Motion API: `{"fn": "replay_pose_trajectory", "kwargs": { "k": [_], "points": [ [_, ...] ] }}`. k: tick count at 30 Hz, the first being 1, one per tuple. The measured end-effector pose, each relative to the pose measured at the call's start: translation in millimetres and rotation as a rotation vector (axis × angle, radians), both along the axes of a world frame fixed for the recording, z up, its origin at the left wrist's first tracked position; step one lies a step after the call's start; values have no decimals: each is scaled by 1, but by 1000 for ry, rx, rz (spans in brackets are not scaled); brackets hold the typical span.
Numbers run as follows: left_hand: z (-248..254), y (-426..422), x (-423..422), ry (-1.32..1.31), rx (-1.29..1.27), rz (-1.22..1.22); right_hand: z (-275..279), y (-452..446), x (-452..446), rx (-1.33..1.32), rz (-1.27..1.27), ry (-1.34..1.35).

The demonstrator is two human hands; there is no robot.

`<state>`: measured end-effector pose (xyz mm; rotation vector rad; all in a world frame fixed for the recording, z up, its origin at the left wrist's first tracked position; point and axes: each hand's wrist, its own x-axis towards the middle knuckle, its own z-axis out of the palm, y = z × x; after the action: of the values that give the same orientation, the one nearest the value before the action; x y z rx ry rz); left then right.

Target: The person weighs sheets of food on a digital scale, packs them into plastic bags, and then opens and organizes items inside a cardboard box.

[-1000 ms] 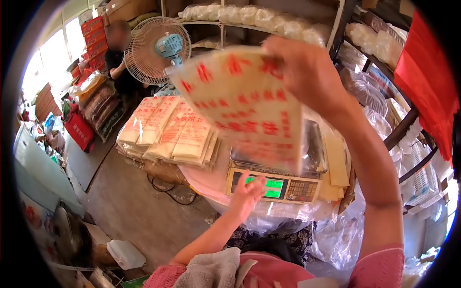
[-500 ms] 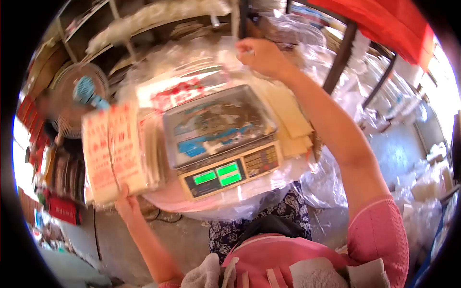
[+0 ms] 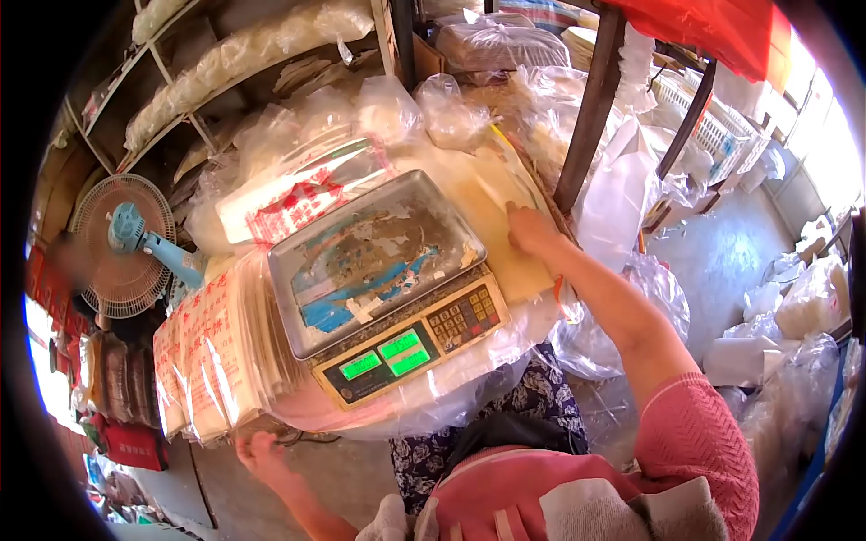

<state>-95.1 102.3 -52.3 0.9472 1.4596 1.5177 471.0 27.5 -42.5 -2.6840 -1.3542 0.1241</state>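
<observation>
My left hand point(image 3: 263, 457) is just below the near edge of a stack of printed plastic packets point(image 3: 216, 347), its fingers loosely apart and nothing visible in them. The packets carry red lettering and lean together at the left of the scale. My right hand point(image 3: 536, 231) reaches over the right side of the table, index finger stretched out onto flat yellowish sheets point(image 3: 505, 257). Between my hands stands a digital scale point(image 3: 410, 341) with lit green displays and a worn, bare metal pan point(image 3: 379, 248).
Behind the scale lies a clear bag with red print point(image 3: 298, 206), with filled plastic bags point(image 3: 388, 110) beyond. A blue fan point(image 3: 126, 230) stands at the left. A dark metal post point(image 3: 591, 108) rises near my right arm. Shelves point(image 3: 257, 77) fill the back.
The packet bundle my left hand held has come down onto the stack, and that hand has let go and dropped below it. My right hand has come back from behind the scale to the sheets.
</observation>
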Motion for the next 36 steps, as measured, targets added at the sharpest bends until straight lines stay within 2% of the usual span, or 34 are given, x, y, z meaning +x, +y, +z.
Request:
{"fn": "replay_pose_trajectory", "kwargs": {
  "k": [2, 5, 7, 8, 11, 14, 15, 18, 19, 22, 25, 28, 31, 34, 36],
  "points": [
    [-7, -11, 6, 5, 3, -73, 35, 1, 8, 50, -67, 68],
    [-5, -37, 34, -33, -61, -221, 60, -13, 39, 603, 104, 558],
    [0, -50, 53, -43, -105, -339, 99, -21, 15, 880, 163, 1121],
    [-4, -54, 61, -60, -129, -410, 116, -27, -4, 966, 179, 1333],
    [-20, -64, 87, -87, -196, -634, 123, -27, -40, 977, 253, 1601],
    [-27, -83, 111, -71, -242, -838, 89, -15, -49, 811, 79, 1316],
    [-29, -90, 114, -64, -261, -902, 84, -17, -56, 779, 5, 1139],
    [-36, -112, 114, 15, -256, -1002, 42, -27, -30, 581, 134, 260],
    [-41, -117, 110, 48, -251, -1005, 37, -31, -29, 309, 102, 184],
    [-57, -125, 99, 114, -265, -996, 13, -50, -42, -166, 302, 127],
    [-55, -126, 98, 126, -279, -993, 21, -74, -84, -156, 311, -189],
    [-49, -127, 101, 134, -294, -995, 3, -74, -78, -41, 332, -145],
    [-42, -123, 109, 139, -271, -1011, 8, -81, -65, 7, 490, -77],
    [-43, -123, 112, 159, -256, -1027, 3, -90, -41, 66, 529, -222],
    [-43, -123, 114, 159, -263, -1038, 7, -94, -27, 453, 245, 18]
  ]
}}
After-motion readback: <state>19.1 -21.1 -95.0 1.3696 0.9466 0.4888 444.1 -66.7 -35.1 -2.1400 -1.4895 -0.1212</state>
